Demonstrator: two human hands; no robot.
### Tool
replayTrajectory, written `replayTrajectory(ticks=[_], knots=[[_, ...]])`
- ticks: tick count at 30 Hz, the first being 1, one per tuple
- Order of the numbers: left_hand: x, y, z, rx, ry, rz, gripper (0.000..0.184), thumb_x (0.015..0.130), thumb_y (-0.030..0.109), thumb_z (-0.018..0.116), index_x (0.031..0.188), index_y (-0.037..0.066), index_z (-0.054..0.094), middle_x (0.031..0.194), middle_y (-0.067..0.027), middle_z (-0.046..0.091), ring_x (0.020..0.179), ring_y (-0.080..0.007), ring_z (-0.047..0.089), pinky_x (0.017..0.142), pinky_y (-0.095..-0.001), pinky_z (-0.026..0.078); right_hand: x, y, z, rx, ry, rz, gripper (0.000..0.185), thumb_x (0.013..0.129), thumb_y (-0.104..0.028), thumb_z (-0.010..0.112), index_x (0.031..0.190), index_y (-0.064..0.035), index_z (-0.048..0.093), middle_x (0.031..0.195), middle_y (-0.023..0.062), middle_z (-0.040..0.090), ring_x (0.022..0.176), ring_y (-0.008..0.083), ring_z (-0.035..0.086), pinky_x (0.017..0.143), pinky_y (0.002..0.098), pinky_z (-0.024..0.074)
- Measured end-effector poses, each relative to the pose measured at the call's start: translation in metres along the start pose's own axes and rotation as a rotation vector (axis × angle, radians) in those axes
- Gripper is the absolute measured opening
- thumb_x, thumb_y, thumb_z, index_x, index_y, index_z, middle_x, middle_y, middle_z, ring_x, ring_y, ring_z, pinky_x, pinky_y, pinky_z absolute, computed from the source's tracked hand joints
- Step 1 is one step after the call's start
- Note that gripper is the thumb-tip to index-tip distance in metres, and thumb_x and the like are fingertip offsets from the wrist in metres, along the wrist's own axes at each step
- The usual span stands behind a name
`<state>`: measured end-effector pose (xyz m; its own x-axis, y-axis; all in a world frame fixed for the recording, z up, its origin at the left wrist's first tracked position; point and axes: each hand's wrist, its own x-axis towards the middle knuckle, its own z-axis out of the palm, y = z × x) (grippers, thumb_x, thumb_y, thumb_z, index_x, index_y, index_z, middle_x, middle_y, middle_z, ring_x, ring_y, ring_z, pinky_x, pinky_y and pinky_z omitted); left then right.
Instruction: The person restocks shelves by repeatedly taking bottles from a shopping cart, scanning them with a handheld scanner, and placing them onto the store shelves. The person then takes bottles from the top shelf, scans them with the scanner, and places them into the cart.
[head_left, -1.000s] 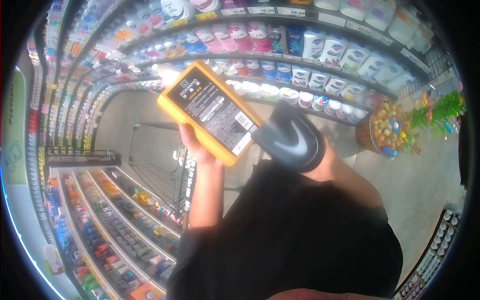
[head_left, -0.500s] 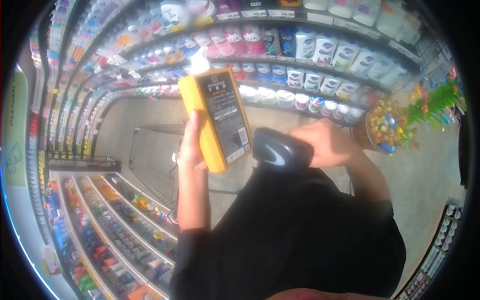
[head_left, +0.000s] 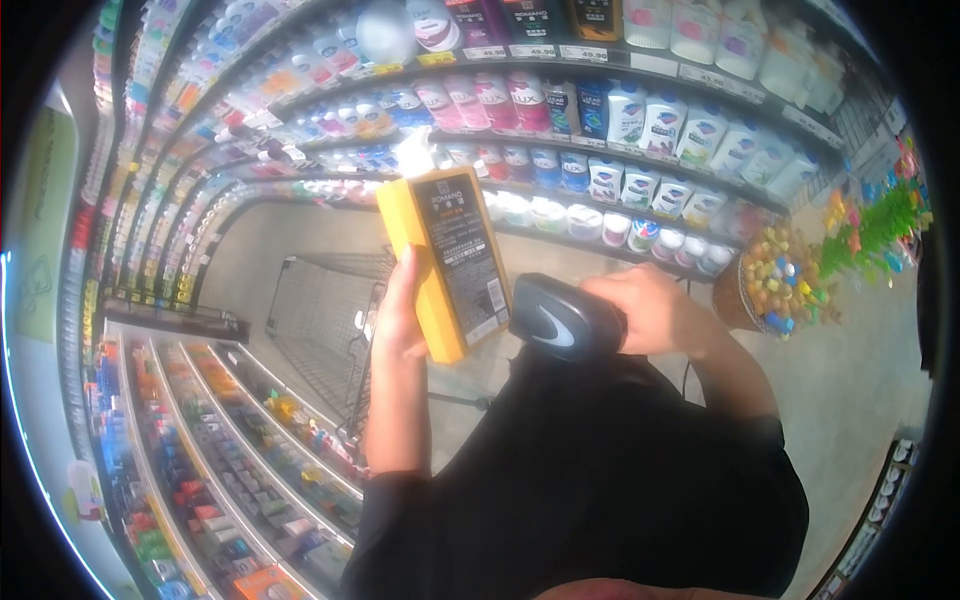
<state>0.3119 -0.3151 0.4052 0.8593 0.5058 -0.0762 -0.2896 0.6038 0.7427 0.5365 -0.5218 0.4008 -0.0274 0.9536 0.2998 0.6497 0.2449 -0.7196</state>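
Note:
My left hand (head_left: 402,310) is wrapped round a yellow bottle (head_left: 420,270), with a white pump at its upper end. The bottle's dark back label (head_left: 462,255) faces me and shows small print and a barcode near the lower right. In my right hand (head_left: 645,308) is a dark handheld scanner (head_left: 565,318) with a pale curved mark. The scanner's head lies close beside the label's lower right edge, and whether they touch is unclear.
Curved shelves of bottles (head_left: 655,120) run across the back. A wire shopping cart (head_left: 325,310) stands beyond my left arm. Lower left is a rack of small packages (head_left: 215,470). A wicker basket (head_left: 735,292) of round items stands at the right.
From a tilted pose, the yellow bottle has turned more upright, its pump now visible. The scanner has rotated and come level beside the label. In the last half second both shifted slightly down and right.

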Motion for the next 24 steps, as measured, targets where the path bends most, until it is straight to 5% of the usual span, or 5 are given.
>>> replayTrajectory(ticks=[24], knots=[[-0.013,0.002,0.003,-0.024,0.013,0.095,0.059,0.1,0.046,0.054,0.137,0.001,0.048,0.128,-0.0131,0.06,0.114,-0.025,0.06,0.096,-0.0411,0.051,0.011,0.008,-0.003,0.025,-0.053,-0.01,0.039,0.07,-0.022,0.077,0.102,-0.0046,0.063,0.084,0.0148,0.067,0.08,0.0364,0.066,0.069,0.0422,0.051]])
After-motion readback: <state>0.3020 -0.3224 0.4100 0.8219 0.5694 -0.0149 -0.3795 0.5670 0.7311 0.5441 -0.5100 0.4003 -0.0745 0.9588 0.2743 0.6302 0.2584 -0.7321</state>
